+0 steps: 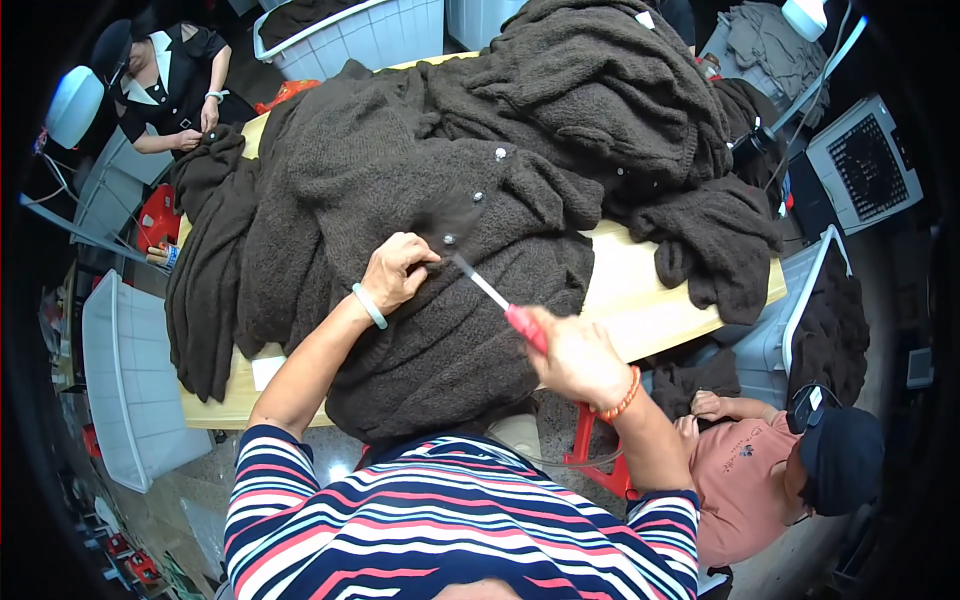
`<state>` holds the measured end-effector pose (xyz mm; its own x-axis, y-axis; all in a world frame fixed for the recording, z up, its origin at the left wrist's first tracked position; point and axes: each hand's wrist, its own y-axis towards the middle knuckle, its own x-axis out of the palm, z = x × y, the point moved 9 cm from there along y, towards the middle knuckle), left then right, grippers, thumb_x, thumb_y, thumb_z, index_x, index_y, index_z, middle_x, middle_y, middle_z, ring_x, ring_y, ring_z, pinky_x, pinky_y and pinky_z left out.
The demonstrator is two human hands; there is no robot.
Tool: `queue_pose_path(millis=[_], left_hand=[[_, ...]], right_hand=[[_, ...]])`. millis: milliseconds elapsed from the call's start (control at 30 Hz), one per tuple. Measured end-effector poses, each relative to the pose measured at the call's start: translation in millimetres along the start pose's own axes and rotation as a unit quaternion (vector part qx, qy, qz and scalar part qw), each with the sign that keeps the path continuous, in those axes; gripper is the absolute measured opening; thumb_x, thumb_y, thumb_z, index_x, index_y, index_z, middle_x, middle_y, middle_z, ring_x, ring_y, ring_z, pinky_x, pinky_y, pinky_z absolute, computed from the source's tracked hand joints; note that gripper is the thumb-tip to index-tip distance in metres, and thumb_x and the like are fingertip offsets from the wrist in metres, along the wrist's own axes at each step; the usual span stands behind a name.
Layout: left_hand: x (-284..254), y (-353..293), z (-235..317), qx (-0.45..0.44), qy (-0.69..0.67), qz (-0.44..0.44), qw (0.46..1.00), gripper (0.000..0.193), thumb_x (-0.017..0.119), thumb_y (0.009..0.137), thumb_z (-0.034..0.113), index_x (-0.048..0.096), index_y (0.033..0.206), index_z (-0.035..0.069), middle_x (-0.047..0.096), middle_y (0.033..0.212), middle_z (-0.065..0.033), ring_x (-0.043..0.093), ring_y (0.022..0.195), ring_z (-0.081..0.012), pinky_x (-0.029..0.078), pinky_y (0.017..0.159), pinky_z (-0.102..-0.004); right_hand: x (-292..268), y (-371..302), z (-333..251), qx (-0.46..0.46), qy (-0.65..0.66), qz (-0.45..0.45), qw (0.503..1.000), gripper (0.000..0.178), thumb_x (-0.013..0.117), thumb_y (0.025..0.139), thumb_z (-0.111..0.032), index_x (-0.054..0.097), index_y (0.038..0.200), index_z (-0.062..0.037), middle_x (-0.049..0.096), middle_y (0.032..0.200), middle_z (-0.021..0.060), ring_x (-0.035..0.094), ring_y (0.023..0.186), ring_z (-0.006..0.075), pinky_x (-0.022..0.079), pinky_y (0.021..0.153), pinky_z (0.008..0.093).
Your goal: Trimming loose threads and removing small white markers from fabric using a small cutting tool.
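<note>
A dark brown knitted garment (400,190) lies spread in front of me, with a row of shiny round buttons (478,196) up its middle. My left hand (398,272) is closed, its fingertips pinching the knit just beside the lowest button (448,240). In my right hand (580,358) is a red-handled tool (527,328) with a straight, pale shaft, shaped like a screwdriver. Its tip points at the cloth close to my left fingertips and is blurred, so I cannot tell whether it touches. The near folds of the garment hang over the table edge toward me.
More dark knitwear (600,90) is heaped across the pale wooden table (640,300). White bins (130,380) stand around it, and lamps (76,108) reach in from both sides. One co-worker (165,85) handles knitwear at the far left; another (745,460) sits close on my right.
</note>
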<state>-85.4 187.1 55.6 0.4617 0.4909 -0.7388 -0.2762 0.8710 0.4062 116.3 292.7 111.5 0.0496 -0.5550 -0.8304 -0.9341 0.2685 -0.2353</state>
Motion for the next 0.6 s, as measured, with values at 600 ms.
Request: queue_pose_path(millis=[600], left_hand=[[-16,35,65,0.053,0.105,-0.031,0.993,0.036,0.082,0.071,0.022,0.065,0.099,0.006,0.061,0.096,-0.0087,0.059,0.090,-0.0280,0.048,0.080,-0.0399]], right_hand=[[-6,0,21,-0.002,0.056,0.025,0.998,0.036,0.065,0.088,-0.021,0.056,0.121,-0.0121,0.067,0.080,0.0198,0.067,0.077,0.0405,0.053,0.072,0.0480]])
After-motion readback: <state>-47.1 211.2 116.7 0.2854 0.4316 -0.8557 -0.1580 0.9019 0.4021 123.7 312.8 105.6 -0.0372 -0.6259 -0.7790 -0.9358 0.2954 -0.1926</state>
